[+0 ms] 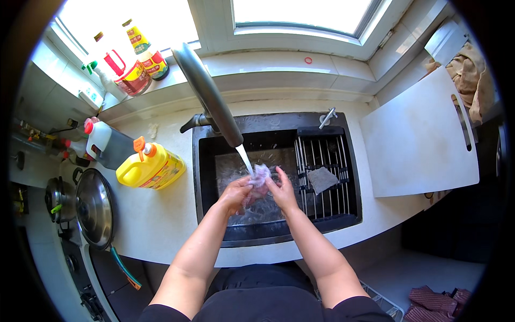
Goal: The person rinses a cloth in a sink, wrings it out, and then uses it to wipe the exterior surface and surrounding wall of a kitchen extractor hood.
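Left hand (236, 194) and right hand (281, 190) both gripping a soggy lilac cloth (260, 175)
It's all crumpled, kinda pinkish with whitish patches, right under the tap (212, 99) stream, over the dark sink (204, 214). Grayish square pad (322, 180) sits on the metal rack (328, 206) to the right.
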`<state>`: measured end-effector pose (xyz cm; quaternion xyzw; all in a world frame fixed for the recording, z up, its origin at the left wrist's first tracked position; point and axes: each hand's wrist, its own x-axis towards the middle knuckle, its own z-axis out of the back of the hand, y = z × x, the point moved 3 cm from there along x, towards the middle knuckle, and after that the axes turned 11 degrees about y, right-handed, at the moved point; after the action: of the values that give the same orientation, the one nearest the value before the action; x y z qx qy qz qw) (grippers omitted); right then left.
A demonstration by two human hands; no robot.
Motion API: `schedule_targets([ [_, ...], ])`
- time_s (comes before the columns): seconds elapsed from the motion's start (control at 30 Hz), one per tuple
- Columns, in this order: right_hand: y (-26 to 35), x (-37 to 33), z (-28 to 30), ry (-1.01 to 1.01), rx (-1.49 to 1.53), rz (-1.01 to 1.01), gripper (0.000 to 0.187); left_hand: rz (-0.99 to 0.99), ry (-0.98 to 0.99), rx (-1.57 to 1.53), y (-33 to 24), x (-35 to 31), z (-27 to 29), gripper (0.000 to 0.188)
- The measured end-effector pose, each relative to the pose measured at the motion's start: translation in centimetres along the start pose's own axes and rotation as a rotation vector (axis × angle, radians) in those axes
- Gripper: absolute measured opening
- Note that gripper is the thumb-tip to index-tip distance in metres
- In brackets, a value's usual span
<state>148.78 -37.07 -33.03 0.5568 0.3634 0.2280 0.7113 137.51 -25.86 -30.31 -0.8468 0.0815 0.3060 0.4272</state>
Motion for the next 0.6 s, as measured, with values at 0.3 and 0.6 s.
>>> schedule_targets([
  [0.3,1.9,1.0,0.3,0.203,0.206,-0.356,0.033,-0.015,-0.165,1.034,-1.8,-1.6,2.7,0.023],
  [0.6,1.7,0.8,-2.4,0.002,0.732,-0.511,0.025,-0.857,-0.715,1.096,-2.7,-2.6,-0.5,0.012],
])
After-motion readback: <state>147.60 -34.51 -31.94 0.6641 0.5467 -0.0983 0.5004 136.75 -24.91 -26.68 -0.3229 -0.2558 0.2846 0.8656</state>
